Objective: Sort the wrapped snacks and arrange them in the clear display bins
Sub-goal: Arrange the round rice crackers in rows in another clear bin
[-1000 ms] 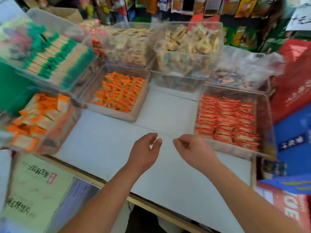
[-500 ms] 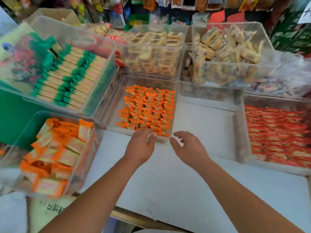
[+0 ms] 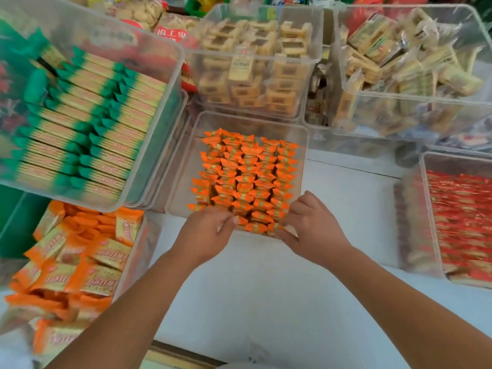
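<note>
Both hands at the near edge of the middle clear bin (image 3: 183, 166). Left hand (image 3: 205, 233) at the front-left corner, fingers curled, tips against the front row of small orange candies (image 3: 247, 179). Right hand (image 3: 311, 230) at the front-right corner, fingers curled down onto the same row. Motion blur, so can't tell if either is pinching anything. Candies sit in neat rows, filling the right part of the bin.

Around it on the white counter (image 3: 266, 302):
- upper left: tilted bin of green-and-yellow bars (image 3: 87, 121), stacked in rows
- lower left: orange packets (image 3: 80, 262), loose
- behind: beige packets (image 3: 253, 62), stacked
- behind right: more beige packets (image 3: 399, 62), jumbled
- far right: red packets (image 3: 463, 222), in rows
</note>
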### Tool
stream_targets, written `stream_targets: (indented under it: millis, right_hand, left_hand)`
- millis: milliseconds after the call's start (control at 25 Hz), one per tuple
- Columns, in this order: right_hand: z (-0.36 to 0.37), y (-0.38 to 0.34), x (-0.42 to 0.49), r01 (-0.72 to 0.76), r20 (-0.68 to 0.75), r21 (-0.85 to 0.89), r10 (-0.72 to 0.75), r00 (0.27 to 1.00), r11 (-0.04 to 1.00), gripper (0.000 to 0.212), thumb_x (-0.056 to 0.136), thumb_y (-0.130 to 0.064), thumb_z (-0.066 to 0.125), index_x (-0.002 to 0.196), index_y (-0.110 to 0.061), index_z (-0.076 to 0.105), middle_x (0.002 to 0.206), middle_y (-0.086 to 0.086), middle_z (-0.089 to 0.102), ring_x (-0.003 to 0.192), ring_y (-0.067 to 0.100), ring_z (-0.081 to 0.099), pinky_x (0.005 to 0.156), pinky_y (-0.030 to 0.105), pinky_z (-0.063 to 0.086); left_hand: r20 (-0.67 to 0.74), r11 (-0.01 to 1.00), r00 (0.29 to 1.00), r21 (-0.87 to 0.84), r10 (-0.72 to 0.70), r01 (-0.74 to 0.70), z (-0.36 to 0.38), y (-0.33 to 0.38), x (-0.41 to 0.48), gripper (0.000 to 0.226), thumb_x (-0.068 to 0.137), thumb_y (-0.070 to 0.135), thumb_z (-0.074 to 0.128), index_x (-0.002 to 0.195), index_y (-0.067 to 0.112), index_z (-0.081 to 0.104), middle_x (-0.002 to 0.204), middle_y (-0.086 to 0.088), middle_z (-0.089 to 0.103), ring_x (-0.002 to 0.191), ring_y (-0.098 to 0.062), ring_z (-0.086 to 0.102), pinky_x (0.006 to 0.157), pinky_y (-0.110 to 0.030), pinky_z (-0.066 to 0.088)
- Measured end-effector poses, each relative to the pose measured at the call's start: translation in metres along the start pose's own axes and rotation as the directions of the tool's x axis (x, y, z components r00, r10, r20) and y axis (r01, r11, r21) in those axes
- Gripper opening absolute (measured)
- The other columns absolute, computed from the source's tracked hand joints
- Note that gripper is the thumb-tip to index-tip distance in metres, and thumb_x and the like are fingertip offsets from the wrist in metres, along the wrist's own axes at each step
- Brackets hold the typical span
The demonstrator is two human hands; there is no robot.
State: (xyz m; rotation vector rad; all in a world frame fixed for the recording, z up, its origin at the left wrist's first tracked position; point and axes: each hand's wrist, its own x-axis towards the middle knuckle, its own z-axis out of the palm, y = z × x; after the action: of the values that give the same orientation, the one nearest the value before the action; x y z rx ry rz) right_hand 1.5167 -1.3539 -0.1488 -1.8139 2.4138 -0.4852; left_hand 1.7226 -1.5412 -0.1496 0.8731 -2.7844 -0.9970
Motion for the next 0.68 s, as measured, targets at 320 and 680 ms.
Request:
stream_targets:
  millis: [320,680]
  right_hand:
    - [0.015,-0.023,0.071,-0.098,0.451,-0.194,0.178,0.874,0.976,0.086,0.078,-0.070,0.069,0.150,-0.032,0.039,0.156,-0.001,0.033,0.148,0.026,0.027,0.113,0.044,0.038]
    - [0.011,-0.004,0.095,-0.161,0.406,-0.111,0.192,0.893,0.981,0.077,0.078,-0.078,0.063,0.140,-0.034,0.054,0.137,-0.006,0.047,0.131,0.020,0.044,0.098,0.041,0.048]
  left_hand:
    - [0.074,0.920,0.943,0.257,-0.325,0.297,-0.009,-0.012,0.054,0.088,0.058,0.065,0.080,0.138,0.037,0.054,0.134,0.006,0.049,0.127,-0.028,0.038,0.103,-0.045,0.043]
    - [-0.132,0.950,0.964,0.182,-0.232,0.254,-0.012,-0.019,0.081,0.068,0.073,0.073,0.065,0.123,0.027,0.062,0.124,0.003,0.051,0.122,-0.025,0.045,0.098,-0.044,0.047]
